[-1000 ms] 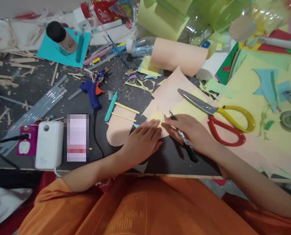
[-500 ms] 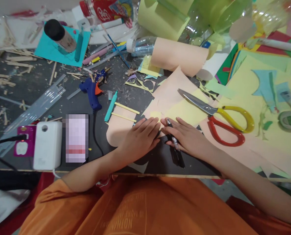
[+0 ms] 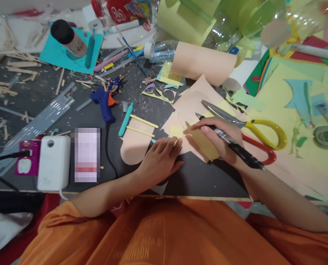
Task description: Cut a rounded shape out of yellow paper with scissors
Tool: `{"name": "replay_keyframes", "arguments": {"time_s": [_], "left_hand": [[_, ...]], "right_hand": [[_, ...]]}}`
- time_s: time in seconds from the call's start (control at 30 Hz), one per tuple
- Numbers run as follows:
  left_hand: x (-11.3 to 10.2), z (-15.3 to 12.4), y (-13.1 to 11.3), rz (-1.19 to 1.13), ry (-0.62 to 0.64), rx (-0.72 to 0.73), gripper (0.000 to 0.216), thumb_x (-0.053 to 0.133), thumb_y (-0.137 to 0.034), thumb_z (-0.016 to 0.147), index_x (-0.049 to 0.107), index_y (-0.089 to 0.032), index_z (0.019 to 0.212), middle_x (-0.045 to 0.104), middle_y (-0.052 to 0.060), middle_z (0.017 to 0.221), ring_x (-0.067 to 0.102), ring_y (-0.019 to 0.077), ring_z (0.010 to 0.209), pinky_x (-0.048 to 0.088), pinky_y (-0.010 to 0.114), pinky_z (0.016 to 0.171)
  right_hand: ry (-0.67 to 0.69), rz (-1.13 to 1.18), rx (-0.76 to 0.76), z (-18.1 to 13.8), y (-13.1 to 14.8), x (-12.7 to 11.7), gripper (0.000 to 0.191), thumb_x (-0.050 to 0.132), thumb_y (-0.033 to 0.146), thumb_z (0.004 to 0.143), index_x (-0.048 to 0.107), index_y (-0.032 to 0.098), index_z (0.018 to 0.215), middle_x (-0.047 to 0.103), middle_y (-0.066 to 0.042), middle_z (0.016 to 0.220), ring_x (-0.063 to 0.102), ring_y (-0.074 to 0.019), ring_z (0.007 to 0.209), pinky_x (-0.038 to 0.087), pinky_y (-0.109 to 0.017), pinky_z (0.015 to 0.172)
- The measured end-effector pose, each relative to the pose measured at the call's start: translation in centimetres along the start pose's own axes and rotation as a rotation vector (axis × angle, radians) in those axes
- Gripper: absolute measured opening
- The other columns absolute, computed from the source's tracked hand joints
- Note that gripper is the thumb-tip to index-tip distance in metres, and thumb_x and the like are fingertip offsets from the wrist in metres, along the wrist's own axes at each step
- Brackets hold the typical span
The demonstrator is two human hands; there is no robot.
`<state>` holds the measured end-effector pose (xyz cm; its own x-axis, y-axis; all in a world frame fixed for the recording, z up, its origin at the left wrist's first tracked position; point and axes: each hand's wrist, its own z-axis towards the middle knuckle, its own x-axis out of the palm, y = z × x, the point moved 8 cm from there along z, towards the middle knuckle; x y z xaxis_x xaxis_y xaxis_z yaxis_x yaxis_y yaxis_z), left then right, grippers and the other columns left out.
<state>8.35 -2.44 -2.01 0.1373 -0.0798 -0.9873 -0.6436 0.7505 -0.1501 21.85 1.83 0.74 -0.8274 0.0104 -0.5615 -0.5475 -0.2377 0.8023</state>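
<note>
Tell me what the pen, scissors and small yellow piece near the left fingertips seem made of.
Pen in the right hand: likely plastic, judging by its glossy black look. Scissors: blades probably smooth metal, from their grey sheen; red and yellow handles perhaps plastic or coated, with a soft shine. Small yellow piece: matte and flat, likely paper or thin card.

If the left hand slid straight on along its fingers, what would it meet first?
Probably the small, pale-yellow square of paper just ahead of the left hand; the two may already touch.
</note>
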Motion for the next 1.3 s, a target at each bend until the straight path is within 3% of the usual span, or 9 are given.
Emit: {"name": "replay_keyframes", "arguments": {"time_s": [0.27, 0.43, 0.6, 0.8, 0.93, 1.1, 1.3], "left_hand": [[0.0, -0.2, -0.2, -0.001, -0.070, -0.011, 0.052, 0.049, -0.040, 0.092, 0.048, -0.004, 0.130, 0.060, 0.018, 0.118, 0.056, 0.0271, 0.109, 0.045, 0.039, 0.096], [0.1, -0.1, -0.2, -0.009, -0.072, -0.010, 0.051, 0.050, -0.039, 0.092, 0.049, -0.004, 0.128, 0.060, 0.017, 0.117, 0.055, 0.0272, 0.110, 0.044, 0.039, 0.097], [-0.6, -0.1, -0.2, 0.000, -0.087, 0.011, 0.041, 0.047, -0.039, 0.093, 0.055, -0.011, 0.123, 0.063, 0.013, 0.116, 0.057, 0.0258, 0.108, 0.046, 0.038, 0.094], [-1.3, 0.0, -0.4, -0.021, -0.109, 0.058, 0.030, 0.043, -0.029, 0.095, 0.061, -0.011, 0.111, 0.067, 0.008, 0.102, 0.061, 0.0200, 0.096, 0.048, 0.033, 0.093], [-1.0, 0.1, -0.7, 0.010, -0.097, 0.076, 0.032, 0.047, -0.029, 0.093, 0.059, -0.010, 0.116, 0.068, 0.008, 0.101, 0.063, 0.0194, 0.095, 0.049, 0.034, 0.094], [-0.9, 0.2, -0.9, 0.080, -0.077, 0.077, 0.030, 0.049, -0.026, 0.093, 0.060, -0.013, 0.118, 0.069, 0.008, 0.107, 0.064, 0.0188, 0.097, 0.046, 0.037, 0.101], [-0.8, 0.4, -1.0, 0.165, -0.024, 0.031, 0.035, 0.049, -0.027, 0.093, 0.059, -0.012, 0.123, 0.063, 0.016, 0.126, 0.058, 0.0243, 0.115, 0.045, 0.036, 0.101]], "right_hand": [[0.089, -0.088, -0.355, 0.2, 0.6, 2.6, 0.016, 0.049, 0.016, 0.091, 0.063, 0.022, 0.097, 0.075, -0.006, 0.091, 0.069, -0.0184, 0.090, 0.055, -0.032, 0.081], [0.170, -0.146, -0.392, -0.3, 0.4, 3.4, 0.017, 0.044, 0.018, 0.094, 0.060, 0.025, 0.097, 0.074, -0.003, 0.089, 0.069, -0.0169, 0.085, 0.055, -0.032, 0.076], [0.150, -0.194, -0.436, -0.6, 0.3, 3.5, 0.018, 0.046, 0.019, 0.092, 0.061, 0.023, 0.099, 0.074, -0.006, 0.094, 0.070, -0.0190, 0.088, 0.056, -0.034, 0.079], [0.180, -0.149, -0.401, -0.4, -0.2, 3.6, 0.020, 0.044, 0.019, 0.093, 0.064, 0.020, 0.097, 0.075, -0.010, 0.096, 0.071, -0.0221, 0.090, 0.056, -0.037, 0.079], [0.126, -0.083, -0.272, 0.1, -1.1, 3.0, 0.019, 0.047, 0.020, 0.092, 0.064, 0.022, 0.099, 0.075, -0.007, 0.101, 0.068, -0.0246, 0.103, 0.055, -0.042, 0.087], [-0.085, 0.054, -0.079, 0.5, -2.3, 0.5, 0.017, 0.051, 0.018, 0.090, 0.066, 0.026, 0.088, 0.073, -0.004, 0.087, 0.070, -0.0221, 0.085, 0.055, -0.037, 0.078], [-0.148, 0.082, -0.035, 0.8, -2.2, 0.0, 0.004, 0.062, 0.026, 0.085, 0.065, 0.025, 0.085, 0.067, -0.002, 0.078, 0.064, -0.0168, 0.071, 0.052, -0.032, 0.068]]}}
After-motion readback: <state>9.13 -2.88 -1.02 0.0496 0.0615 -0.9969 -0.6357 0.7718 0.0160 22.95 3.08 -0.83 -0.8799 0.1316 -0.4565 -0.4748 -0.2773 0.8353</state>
